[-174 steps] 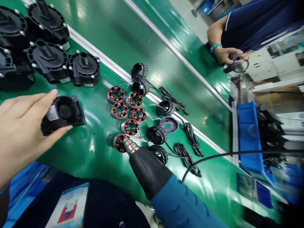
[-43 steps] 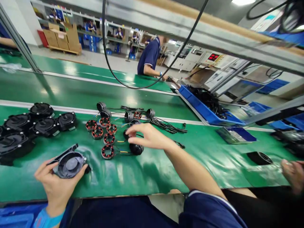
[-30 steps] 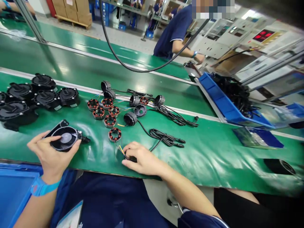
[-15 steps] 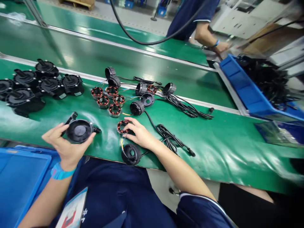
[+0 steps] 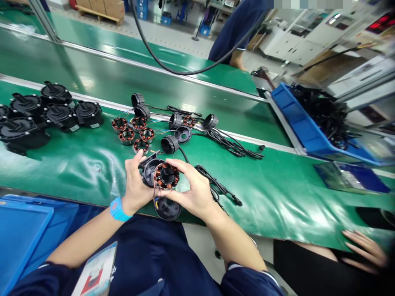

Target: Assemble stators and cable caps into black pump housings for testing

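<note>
My left hand (image 5: 137,187) is closed around a black round pump housing (image 5: 149,170), its hollow side facing up. Between the thumb and fingers of my right hand (image 5: 196,189) is a copper-wound stator (image 5: 166,176), held upright at the housing's right side and partly covering it. Thin wires run down from the stator toward a black round cap (image 5: 168,208) at the table's front edge. Just beyond my hands lie several more stators (image 5: 126,135) and a ribbed black cap (image 5: 170,144). Whether stator and housing touch cannot be made out.
Several assembled black pumps (image 5: 58,115) stand at the left on the green table (image 5: 277,189). Coiled black cables (image 5: 234,144) lie right of centre. A blue bin (image 5: 285,107) of black parts stands at right. Another person's hand (image 5: 365,250) rests at the lower right edge.
My right hand has lifted the stator off the table and turned it upright. My left hand has carried the housing rightward to meet it. The camera view has shifted slightly.
</note>
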`<state>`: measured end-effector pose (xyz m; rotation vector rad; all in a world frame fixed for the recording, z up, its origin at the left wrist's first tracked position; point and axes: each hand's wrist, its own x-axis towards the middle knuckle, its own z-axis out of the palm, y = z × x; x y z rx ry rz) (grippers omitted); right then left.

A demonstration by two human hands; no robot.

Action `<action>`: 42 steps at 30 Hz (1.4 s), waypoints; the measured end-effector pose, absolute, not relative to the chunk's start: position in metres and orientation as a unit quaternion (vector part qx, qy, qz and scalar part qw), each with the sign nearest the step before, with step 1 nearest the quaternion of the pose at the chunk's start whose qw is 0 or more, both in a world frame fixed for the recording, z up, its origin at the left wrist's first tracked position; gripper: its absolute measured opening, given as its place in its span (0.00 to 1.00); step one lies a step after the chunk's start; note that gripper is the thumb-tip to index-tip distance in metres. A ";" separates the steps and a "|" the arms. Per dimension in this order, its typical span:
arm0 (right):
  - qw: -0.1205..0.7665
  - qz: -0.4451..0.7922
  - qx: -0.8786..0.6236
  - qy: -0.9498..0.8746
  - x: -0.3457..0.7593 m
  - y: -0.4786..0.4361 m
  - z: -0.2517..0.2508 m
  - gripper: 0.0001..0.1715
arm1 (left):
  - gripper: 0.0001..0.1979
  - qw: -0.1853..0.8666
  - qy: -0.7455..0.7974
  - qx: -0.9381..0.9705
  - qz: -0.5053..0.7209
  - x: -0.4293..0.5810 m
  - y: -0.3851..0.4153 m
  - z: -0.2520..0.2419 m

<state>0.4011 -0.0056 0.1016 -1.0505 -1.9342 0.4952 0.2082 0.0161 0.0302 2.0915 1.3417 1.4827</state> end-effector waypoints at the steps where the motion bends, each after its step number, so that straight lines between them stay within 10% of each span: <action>1: 0.426 0.191 -0.424 -0.776 0.403 -0.005 0.099 0.44 | 0.58 0.121 0.451 0.728 0.502 0.213 0.017 0.030; 24: 0.369 0.186 -0.383 -0.826 0.428 0.007 0.100 0.34 | 0.62 0.067 0.408 0.780 0.470 0.223 0.024 0.036; 31: 0.435 -0.032 -0.468 -0.769 0.405 0.000 0.079 0.34 | 0.58 0.082 0.406 0.782 0.465 0.225 0.019 0.039; 42: 0.301 -0.146 -0.439 -0.834 0.407 -0.007 0.091 0.34 | 0.60 0.116 0.392 0.786 0.464 0.215 0.027 0.035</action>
